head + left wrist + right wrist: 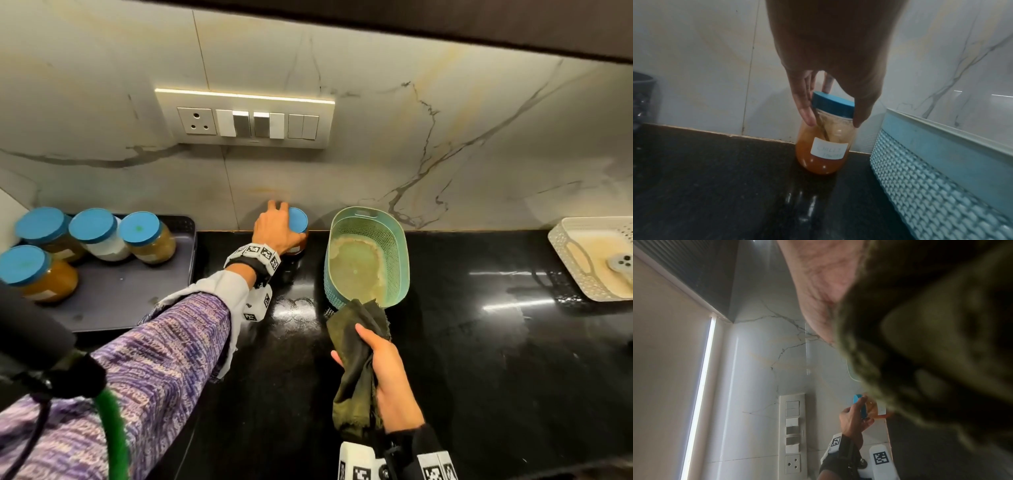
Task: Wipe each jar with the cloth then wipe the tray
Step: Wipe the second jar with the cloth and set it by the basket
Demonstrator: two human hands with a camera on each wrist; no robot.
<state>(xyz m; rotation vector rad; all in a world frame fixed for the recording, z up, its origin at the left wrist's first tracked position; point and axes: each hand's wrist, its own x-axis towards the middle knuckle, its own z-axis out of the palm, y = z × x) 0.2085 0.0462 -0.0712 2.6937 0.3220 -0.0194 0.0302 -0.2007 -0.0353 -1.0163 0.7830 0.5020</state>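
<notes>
An orange-filled jar (298,222) with a blue lid and a white label (824,155) stands on the black counter against the marble wall. My left hand (274,228) reaches over it, thumb on one side of the neck and fingers on the other, pinching just below the lid (833,125). My right hand (387,373) grips a dark green cloth (356,342) over the counter, nearer to me; the cloth (931,353) fills most of the right wrist view. Several more blue-lidded jars (147,236) stand on a dark grey tray (137,294) at the left.
A teal perforated basket (400,246) with a stained bottom sits just right of the held jar, its wall close by (941,162). A white basket (561,246) sits at the far right. A switch panel (246,118) is on the wall above.
</notes>
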